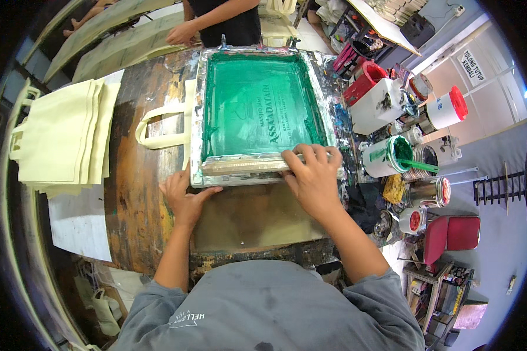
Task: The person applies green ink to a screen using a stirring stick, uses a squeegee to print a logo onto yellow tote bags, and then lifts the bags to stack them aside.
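Observation:
A screen-printing frame point(198, 126) with green ink over its mesh lies on the wooden table in front of me. A long squeegee point(240, 166) rests across its near end. My right hand point(314, 181) is closed over the squeegee's right part, fingers on the far side and thumb on the near side. Beside the frame's near left corner is my left hand point(184, 198), fingers spread and thumb stretched along the near edge; whether it presses on the frame I cannot tell. A cream tote bag point(187, 131) lies mostly hidden under the frame, its handle sticking out to the left.
A stack of cream tote bags point(64, 131) lies on the table point(137, 205) at left. Ink containers crowd the right side, among them a green-stained tub point(383, 158) with a green stick. Another person point(225, 20) stands beyond the frame. A red chair point(451, 234) is at right.

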A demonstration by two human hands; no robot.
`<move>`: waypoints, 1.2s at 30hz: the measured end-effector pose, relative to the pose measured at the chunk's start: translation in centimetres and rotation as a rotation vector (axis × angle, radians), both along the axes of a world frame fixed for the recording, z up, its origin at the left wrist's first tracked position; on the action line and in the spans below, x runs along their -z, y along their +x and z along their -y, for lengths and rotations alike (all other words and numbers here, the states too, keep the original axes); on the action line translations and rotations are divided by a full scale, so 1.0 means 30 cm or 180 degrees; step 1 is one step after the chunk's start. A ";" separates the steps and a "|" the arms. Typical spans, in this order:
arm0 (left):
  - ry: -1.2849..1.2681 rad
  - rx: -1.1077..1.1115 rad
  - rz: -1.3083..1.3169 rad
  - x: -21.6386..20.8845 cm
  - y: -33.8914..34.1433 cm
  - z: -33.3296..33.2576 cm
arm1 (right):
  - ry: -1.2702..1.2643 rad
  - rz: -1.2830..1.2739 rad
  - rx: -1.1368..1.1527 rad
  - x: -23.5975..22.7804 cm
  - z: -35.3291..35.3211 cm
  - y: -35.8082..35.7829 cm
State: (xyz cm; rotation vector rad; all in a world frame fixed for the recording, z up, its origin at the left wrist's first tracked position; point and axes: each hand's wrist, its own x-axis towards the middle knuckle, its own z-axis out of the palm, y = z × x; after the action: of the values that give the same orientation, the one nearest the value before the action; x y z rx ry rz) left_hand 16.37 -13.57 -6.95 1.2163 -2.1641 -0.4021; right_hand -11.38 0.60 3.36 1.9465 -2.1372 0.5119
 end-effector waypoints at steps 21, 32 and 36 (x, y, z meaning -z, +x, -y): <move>-0.1638 0.2285 0.2485 -0.041 -0.113 0.341 | -0.1683 -0.0812 0.0015 -0.549 0.421 -0.243; -0.3045 0.1712 0.1411 -0.650 0.057 0.541 | -0.1407 -0.0678 0.0169 -0.541 0.389 -0.229; -0.3053 0.0893 0.1460 -0.692 0.332 0.635 | -0.1184 -0.0536 0.0293 -0.571 0.391 -0.192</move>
State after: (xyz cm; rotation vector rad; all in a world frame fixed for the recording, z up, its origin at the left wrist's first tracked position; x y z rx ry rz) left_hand 26.34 -32.61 13.81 0.4728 -2.4095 0.8141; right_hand -17.14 -11.13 20.49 1.6203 -1.8610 0.6493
